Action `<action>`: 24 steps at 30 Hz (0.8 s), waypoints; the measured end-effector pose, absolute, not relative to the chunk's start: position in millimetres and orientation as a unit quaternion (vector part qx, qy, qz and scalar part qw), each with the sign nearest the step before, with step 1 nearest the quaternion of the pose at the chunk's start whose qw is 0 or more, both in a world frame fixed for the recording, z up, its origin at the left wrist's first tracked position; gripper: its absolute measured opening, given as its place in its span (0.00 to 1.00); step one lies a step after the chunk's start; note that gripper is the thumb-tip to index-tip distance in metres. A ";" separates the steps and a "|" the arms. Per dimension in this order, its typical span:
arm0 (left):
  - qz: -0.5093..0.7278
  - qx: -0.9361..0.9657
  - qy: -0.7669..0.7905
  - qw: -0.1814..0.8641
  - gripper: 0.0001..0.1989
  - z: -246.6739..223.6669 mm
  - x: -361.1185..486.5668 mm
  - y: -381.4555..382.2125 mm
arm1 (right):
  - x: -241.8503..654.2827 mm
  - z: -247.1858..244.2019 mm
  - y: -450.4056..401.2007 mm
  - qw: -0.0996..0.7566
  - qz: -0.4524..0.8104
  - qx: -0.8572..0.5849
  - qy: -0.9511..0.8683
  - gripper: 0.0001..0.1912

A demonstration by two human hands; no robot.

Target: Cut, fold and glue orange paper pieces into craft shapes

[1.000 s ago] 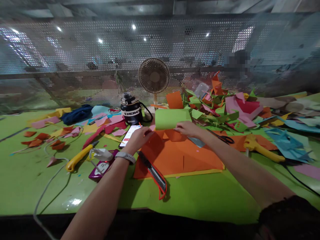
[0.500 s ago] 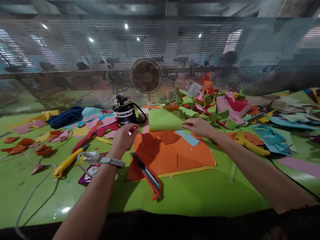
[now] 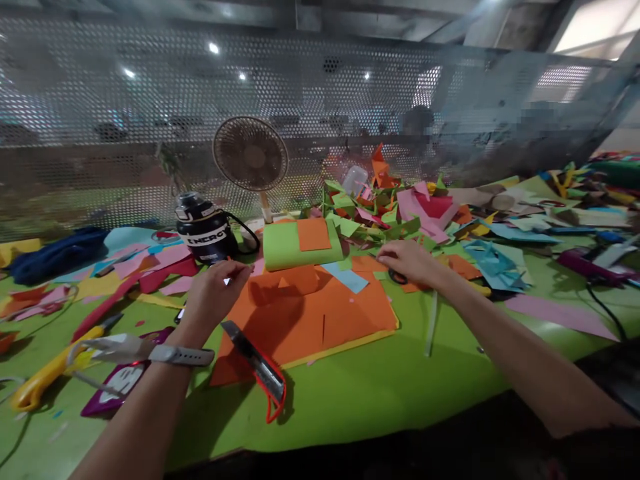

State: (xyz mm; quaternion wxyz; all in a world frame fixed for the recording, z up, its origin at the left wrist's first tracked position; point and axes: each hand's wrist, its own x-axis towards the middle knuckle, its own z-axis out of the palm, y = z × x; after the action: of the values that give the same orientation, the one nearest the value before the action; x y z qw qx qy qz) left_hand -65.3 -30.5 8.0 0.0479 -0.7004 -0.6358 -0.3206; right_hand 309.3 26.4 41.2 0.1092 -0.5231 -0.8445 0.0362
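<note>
My left hand [image 3: 213, 293], with a grey band on its wrist, is closed in a pinch above the left edge of a large orange paper sheet [image 3: 300, 327]. What it pinches, if anything, I cannot make out. My right hand [image 3: 407, 262] has its fingers closed at a pair of scissors [image 3: 399, 277]; a black handle loop shows below it. Behind the orange sheet lies a folded green sheet [image 3: 280, 245], with an orange rectangle [image 3: 314, 235] on top. A light blue strip [image 3: 346, 277] rests on the orange sheet. A red-framed utility knife [image 3: 257, 367] lies across its near left corner.
A black ENERGY bottle [image 3: 207, 230] and a fan [image 3: 251, 153] stand at the back. Paper scraps [image 3: 425, 210] are heaped at the back right. On the left are a yellow-handled tool [image 3: 55, 370], a white cable and a purple item [image 3: 125, 380]. A perforated screen [image 3: 320, 100] rises behind.
My view has turned right, so things sit further left. The orange rectangle now lies on the green sheet. My right hand is now at the scissors; my left stays pinched.
</note>
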 end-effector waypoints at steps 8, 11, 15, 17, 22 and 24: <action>-0.323 -0.677 -0.657 0.067 0.14 16.3 -71.6 -33.9 | 295.5 20.8 18.3 -0.084 -0.078 -0.476 -0.872 0.11; -0.334 -0.675 -0.654 0.071 0.15 15.4 -72.3 -33.6 | 288.7 12.0 17.2 -0.093 -0.104 -0.483 -0.864 0.13; -0.345 -0.676 -0.647 0.074 0.15 13.4 -71.0 -32.9 | 285.1 9.2 18.4 -0.071 -0.106 -0.516 -0.847 0.14; -0.353 -0.676 -0.644 0.065 0.15 13.1 -70.1 -32.9 | 285.0 11.4 19.8 -0.059 -0.101 -0.548 -0.828 0.13; -0.357 -0.683 -0.635 0.047 0.16 12.9 -68.9 -33.3 | 286.3 29.0 24.9 -0.001 -0.071 -0.619 -0.782 0.08; -0.364 -0.681 -0.634 0.037 0.15 13.3 -68.0 -33.7 | 287.5 42.3 26.2 0.095 -0.031 -0.636 -0.765 0.07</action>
State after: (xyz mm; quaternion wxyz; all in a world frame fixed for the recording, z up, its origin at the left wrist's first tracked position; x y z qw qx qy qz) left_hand -68.0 -33.7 13.3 0.0373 -0.6811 -0.6343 -0.3637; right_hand 287.5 26.2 42.3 0.0954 -0.6363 -0.7649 -0.0314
